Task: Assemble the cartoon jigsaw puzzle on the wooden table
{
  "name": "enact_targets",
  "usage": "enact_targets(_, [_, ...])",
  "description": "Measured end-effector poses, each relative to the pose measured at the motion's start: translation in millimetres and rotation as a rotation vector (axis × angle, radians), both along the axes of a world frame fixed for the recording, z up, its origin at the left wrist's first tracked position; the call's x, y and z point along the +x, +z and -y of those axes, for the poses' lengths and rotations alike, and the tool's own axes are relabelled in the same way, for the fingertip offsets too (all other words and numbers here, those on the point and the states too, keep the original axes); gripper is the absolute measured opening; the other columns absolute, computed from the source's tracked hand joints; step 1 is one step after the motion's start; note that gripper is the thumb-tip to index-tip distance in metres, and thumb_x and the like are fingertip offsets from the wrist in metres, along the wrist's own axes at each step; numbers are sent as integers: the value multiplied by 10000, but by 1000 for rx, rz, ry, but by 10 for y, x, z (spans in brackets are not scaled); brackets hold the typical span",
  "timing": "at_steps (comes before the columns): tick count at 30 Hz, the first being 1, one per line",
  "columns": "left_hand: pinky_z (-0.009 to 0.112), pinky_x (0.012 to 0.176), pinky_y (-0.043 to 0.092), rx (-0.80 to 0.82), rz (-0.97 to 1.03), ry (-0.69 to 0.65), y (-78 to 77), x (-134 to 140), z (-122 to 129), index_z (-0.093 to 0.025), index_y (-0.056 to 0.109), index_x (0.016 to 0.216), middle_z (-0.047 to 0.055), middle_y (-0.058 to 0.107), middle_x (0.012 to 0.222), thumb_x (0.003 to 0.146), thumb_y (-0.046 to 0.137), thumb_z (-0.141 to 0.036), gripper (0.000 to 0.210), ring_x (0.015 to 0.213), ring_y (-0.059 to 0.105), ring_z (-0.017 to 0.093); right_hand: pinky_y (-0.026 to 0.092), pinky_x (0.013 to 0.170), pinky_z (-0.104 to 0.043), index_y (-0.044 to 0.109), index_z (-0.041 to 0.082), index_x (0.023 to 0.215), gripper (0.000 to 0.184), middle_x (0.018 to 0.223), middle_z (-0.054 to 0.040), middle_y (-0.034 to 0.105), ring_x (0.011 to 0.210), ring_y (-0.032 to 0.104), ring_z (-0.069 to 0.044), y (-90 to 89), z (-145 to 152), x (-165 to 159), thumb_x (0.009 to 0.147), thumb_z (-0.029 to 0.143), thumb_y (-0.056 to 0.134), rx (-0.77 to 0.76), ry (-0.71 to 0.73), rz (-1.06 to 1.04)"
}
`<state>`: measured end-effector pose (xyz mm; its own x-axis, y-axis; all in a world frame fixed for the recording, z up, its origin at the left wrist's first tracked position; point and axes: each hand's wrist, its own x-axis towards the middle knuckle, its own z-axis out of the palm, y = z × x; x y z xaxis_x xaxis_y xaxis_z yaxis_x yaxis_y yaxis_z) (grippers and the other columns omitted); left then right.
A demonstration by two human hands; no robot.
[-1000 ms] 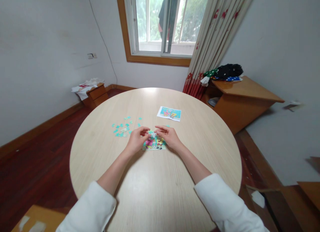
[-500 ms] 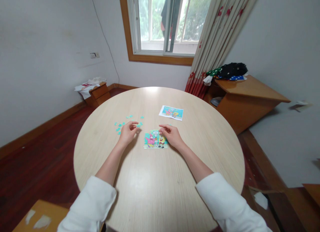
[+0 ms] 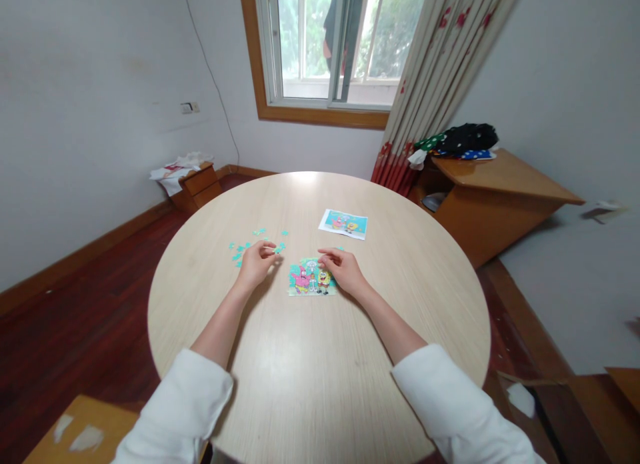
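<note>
A partly assembled jigsaw puzzle (image 3: pixel 301 282) lies flat on the table, showing a pink starfish, a grey-green figure and a yellow sponge character. Its upper edge is uneven. My right hand (image 3: pixel 343 267) hovers at its upper right corner, fingers bent and slightly apart, covering part of it; no piece shows between them. To the left of the puzzle is my left hand (image 3: pixel 257 263), its thumb and fingers apart. Close to those fingertips lie loose turquoise puzzle pieces (image 3: pixel 280 248). Several more puzzle pieces (image 3: pixel 240 249) are scattered beyond and left of that hand.
Behind the puzzle lies a printed reference picture (image 3: pixel 345 224) with the same characters. The round wooden table (image 3: pixel 300 377) carries everything. A tilted brown cabinet (image 3: pixel 500 197) with cloths on it stands at right; a small drawer unit (image 3: pixel 200 185) is at left.
Both hands stay almost where they were, and the puzzle and pieces look unmoved. The view has shifted very slightly.
</note>
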<state>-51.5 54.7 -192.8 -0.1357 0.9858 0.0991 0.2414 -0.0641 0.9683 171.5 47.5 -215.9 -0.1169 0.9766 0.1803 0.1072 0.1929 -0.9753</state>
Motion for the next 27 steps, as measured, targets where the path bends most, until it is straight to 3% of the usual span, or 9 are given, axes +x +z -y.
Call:
enact_targets(10, [329, 765, 507, 58, -91, 104, -11, -168, -86, -136, 674, 824, 83, 694, 840, 603, 651, -198, 231, 804, 645, 200, 546, 704, -316, 673, 152, 961, 294, 800, -56, 688, 699, 663, -153, -7, 2, 5, 740, 333, 610, 2, 4, 23])
enact_targets(20, [235, 579, 465, 39, -116, 411, 48, -701, -152, -111, 662, 918, 69, 659, 753, 638, 535, -192, 318, 663, 616, 155, 530, 693, -307, 676, 150, 965, 259, 792, -59, 686, 707, 649, -155, 8, 16, 5, 766, 272, 562, 27, 4, 98])
enact_targets(27, [239, 522, 413, -97, -209, 432, -42, -931, -137, -122, 648, 921, 45, 644, 692, 593, 565, -188, 345, 570, 581, 153, 523, 671, -299, 679, 161, 955, 251, 778, -53, 689, 698, 640, -157, 2, 17, 5, 764, 268, 556, 39, 8, 116])
